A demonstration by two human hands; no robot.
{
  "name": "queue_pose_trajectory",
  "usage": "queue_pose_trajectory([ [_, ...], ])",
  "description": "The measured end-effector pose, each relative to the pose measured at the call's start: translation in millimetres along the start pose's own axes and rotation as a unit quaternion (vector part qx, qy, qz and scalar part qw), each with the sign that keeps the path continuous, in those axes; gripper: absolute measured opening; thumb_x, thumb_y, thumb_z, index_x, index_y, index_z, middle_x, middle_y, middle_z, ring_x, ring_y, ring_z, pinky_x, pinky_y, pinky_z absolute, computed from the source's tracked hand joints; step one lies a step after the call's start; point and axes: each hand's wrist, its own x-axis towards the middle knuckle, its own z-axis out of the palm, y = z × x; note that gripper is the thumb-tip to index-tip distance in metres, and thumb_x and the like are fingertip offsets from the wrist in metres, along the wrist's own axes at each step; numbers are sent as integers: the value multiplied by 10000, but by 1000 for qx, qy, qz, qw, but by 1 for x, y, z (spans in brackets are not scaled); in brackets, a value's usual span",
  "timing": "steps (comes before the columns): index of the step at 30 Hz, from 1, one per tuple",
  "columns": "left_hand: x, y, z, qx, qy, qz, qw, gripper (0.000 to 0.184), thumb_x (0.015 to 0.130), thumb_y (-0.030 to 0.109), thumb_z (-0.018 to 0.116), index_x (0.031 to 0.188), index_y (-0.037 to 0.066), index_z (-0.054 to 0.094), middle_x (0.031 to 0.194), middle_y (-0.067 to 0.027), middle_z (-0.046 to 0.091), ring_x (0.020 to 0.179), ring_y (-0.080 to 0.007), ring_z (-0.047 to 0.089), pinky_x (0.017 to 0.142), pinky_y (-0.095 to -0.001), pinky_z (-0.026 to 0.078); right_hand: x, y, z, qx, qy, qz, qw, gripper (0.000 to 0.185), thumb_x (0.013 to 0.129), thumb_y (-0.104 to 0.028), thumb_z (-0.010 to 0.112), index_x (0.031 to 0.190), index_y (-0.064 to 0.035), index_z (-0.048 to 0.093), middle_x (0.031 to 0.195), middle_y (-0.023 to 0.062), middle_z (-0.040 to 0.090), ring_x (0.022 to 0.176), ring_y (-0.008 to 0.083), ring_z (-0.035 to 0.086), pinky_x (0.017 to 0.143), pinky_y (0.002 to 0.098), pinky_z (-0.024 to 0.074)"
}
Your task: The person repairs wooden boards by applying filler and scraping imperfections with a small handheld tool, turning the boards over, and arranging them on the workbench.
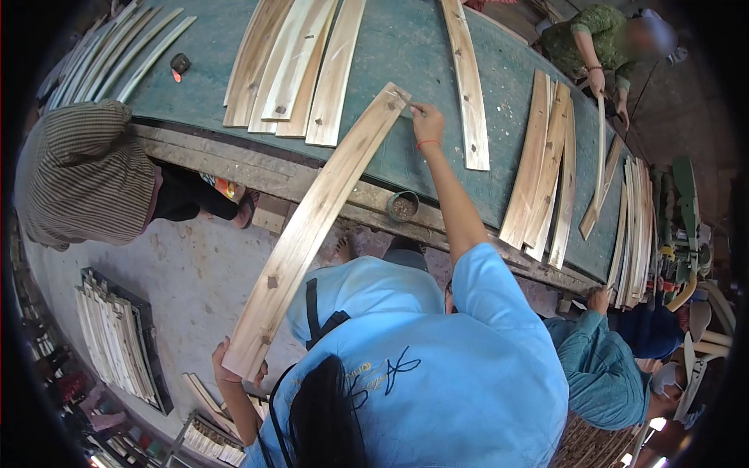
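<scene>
Left hand [225, 366] spans plank [308, 235], right hand [427, 125] pinches tool [411, 106]

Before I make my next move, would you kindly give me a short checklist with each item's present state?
1. Left hand on the plank: ok; it grips the near end.
2. Right hand on the thin tool: ok; held at the plank's far end.
3. Far end resting on the table: cannot tell; it overlaps the tabletop, but contact is hidden.
4. Small cup safely placed: probably not ok; it sits at the table's edge, near the plank.
5. Visible co-worker's hand away from the plank: ok; well apart, at the table's right end.
</scene>
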Motion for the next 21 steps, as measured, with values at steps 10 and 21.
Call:
queue_pose_trajectory([
  [10,-6,19,36,99,-2,6,995,839,794,613,489,1286,-63,416,804,-323,609,497,-369,574,441,-393,455,-51,-75,-102,383,-11,282,879,182,867,-108,649,997,18,671,657,-2,575,515,59,496,452,202,360],
  [21,69,19,113,768,241,209,555,800,556,240,775,1256,64,431,1010,-159,476,882,-382,571,725,-458,502,-102,-44,-157,310,-18,292,905,198,859,-108,663,1013,16,676,697,5,603,516,58,500,453,200,366],
])
